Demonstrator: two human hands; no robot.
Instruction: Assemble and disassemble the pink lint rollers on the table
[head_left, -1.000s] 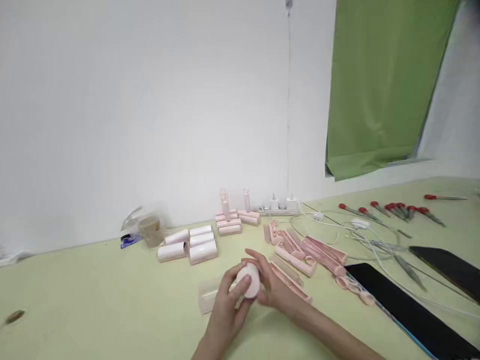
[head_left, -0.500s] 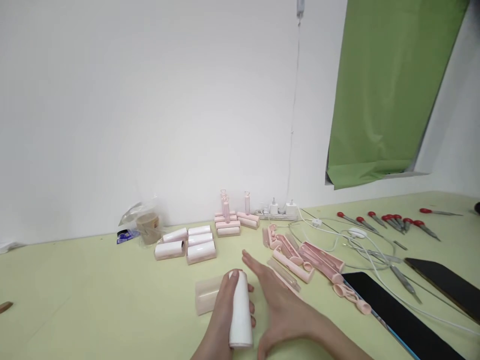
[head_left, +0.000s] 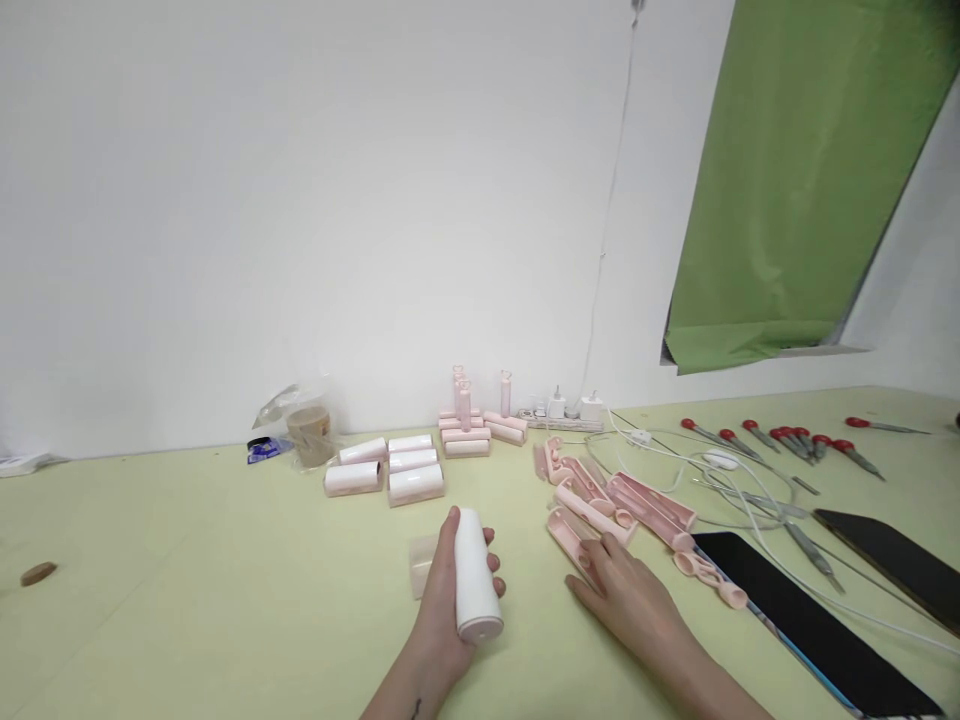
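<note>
My left hand is wrapped round a white lint roll, held at a tilt with its capped end toward me. Just behind that hand a clear plastic cover lies on the table, partly hidden by my fingers. My right hand is at a pink half-round shell, its fingers over the near end and its thumb along the left side. Other pink shells and a pink open casing lie just beyond it. A pink piece with loops rests to the right.
Several white rolls in clear covers lie farther back, with pink-handled rollers behind them. At right are phones, white cables and red-handled tools. A bagged tape roll stands at back left; a power strip lies by the wall.
My right hand has moved away from the white roll, rightward and onto the pink half-round shell. The left hand still holds the roll. The view has shifted slightly.
</note>
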